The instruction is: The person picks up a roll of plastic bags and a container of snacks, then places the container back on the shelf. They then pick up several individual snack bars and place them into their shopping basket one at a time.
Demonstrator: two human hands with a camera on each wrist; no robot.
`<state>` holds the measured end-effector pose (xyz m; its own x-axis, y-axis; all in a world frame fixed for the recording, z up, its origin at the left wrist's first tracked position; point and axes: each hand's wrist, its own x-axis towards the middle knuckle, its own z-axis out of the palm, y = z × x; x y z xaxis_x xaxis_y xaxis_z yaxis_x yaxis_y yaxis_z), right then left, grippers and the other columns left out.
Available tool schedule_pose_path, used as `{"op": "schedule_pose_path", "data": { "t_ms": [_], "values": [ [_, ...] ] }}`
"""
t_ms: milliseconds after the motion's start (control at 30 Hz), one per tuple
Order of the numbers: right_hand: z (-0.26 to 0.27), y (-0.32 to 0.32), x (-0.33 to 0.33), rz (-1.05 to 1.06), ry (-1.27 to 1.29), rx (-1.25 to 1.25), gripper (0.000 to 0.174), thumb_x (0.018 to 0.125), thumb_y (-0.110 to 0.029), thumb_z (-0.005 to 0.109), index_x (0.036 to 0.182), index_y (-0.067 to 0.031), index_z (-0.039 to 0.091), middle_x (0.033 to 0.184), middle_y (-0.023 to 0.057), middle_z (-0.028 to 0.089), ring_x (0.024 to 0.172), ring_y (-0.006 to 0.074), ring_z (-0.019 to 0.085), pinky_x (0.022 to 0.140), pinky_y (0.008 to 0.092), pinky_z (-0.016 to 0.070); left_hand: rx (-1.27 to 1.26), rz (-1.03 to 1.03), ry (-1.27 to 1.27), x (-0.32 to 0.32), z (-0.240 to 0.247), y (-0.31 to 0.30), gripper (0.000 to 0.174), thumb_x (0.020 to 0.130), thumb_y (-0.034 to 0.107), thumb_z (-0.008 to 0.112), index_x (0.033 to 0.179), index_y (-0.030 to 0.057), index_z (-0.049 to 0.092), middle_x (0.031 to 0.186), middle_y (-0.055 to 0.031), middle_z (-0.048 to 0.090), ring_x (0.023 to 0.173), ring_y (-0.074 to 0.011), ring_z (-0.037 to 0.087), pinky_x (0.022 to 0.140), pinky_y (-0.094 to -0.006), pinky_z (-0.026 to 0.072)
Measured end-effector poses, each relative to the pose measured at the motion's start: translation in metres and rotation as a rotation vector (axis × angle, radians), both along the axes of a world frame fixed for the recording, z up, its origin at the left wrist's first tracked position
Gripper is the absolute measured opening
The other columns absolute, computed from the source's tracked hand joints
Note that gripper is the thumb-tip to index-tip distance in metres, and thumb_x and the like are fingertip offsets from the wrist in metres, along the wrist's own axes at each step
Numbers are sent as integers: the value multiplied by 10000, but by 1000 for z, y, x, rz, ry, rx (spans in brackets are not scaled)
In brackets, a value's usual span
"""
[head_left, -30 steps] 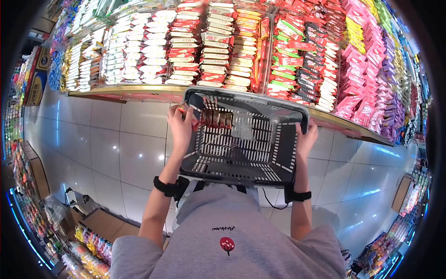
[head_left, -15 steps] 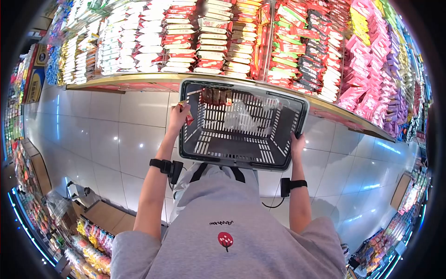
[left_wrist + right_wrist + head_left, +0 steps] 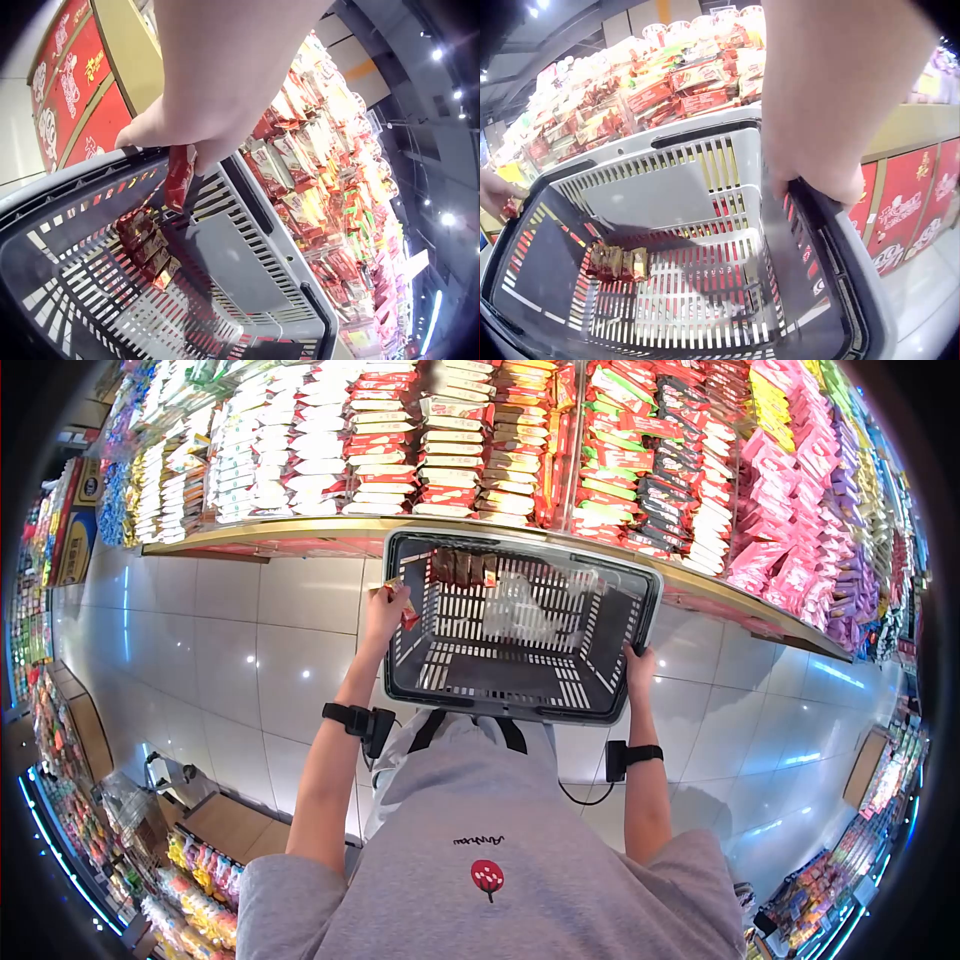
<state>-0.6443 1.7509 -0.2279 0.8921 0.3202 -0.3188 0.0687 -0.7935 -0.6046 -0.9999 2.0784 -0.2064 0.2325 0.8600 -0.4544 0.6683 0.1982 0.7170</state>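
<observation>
A dark grey shopping basket with slotted walls is held level in front of the person's body. At its left rim the left hand grips the edge and also holds a red snack packet, which hangs over the inner side of the wall. The right hand holds the opposite rim, its thumb inside and fingers outside in the right wrist view. Several small brown-red snack packets lie side by side in a row inside the basket, toward the left end.
Just beyond the basket stands a display shelf with a gold edge, its far side stacked with rows of wrapped snacks. Pink packets fill the right part. Pale floor tiles surround the person, with more stocked shelves at both sides.
The basket has shifted slightly and tipped, its front edge now closer to the shelf. The left hand has moved from the far left corner down along the rim, still holding the packet.
</observation>
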Motion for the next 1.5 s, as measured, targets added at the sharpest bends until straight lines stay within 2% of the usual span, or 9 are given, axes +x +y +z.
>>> {"op": "schedule_pose_path", "data": {
  "t_ms": [67, 200, 367, 467, 567, 733, 1067, 1200, 1500],
  "values": [
    [-1, -1, 2, 29, -10, -12, 330, 747, -226, 665, 919, 33, 554, 694, 130, 619, 618, 221, 595, 606, 342, 465, 1, 23, 17, -1, -3, 1, 404, 799, 341, 596, 892, -51, 574, 947, -194, 508, 823, -276, 532, 741, -360, 428],
    [16, 13, -7, -72, -108, 14, 424, 736, -250, 689, 996, 31, 506, 878, 174, 586, 774, 276, 571, 706, 370, 440, 942, -28, 380, 24, 36, -20, 344, 823, 298, 585, 886, -39, 561, 838, -167, 550, 717, -248, 547, 652, -358, 438],
    [57, 43, -26, 1, -602, 139, 450, 764, -254, 678, 1039, 34, 467, 1047, 183, 481, 922, 339, 489, 807, 394, 396, 52, 56, -261, 46, 57, -30, 273, 848, 261, 575, 890, -8, 559, 687, -68, 584, 619, -146, 575, 567, -267, 450],
    [85, 69, -43, 85, -545, 182, 350, 798, -198, 645, 1011, 32, 488, 945, 156, 538, 853, 277, 540, 745, 358, 430, -339, 75, -502, 64, 74, -43, 244, 869, 252, 554, 959, 27, 529, 778, -30, 594, 675, -90, 586, 578, -230, 468],
    [72, 87, -57, 262, 83, 433, 224, 835, -139, 589, 974, 26, 527, 822, 90, 603, 715, 169, 590, 644, 282, 466, -647, 11, -625, 75, 94, -50, 264, 869, 209, 545, 1060, 35, 492, 942, -50, 578, 857, -117, 567, 760, -277, 459],
    [85, 136, -114, 422, 872, 563, 289, 861, -217, 568, 1015, 24, 524, 850, 91, 624, 688, 121, 600, 597, 228, 483, -651, -166, -610, 86, 85, -56, 275, 833, 159, 588, 1050, 23, 486, 995, -62, 566, 908, -132, 548, 799, -293, 442],
    [-7, 187, -127, 220, 1147, 394, 227, 833, -184, 589, 962, 1, 564, 779, 60, 613, 669, 138, 605, 597, 248, 482, -610, -142, -438, 91, -15, -58, 278, 809, 24, 555, 1077, -33, 508, 995, -93, 585, 897, -168, 589, 802, -268, 483],
    [-86, 207, -121, 109, 1093, 383, 253, 792, -180, 628, 943, 16, 577, 737, 69, 616, 627, 140, 601, 561, 246, 479, -663, 127, -575, 103, -85, -53, 271, 756, -25, 559, 1027, -31, 552, 890, -81, 600, 800, -165, 598, 684, -256, 496],
    [-127, 240, -115, 110, 1104, 422, 268, 778, -185, 658, 954, -9, 558, 859, 71, 601, 734, 167, 608, 644, 279, 509, -705, 285, -510, 109, -120, -44, 344, 778, 3, 513, 1121, 19, 522, 929, -48, 596, 833, -132, 575, 687, -262, 486]
  ]
}}
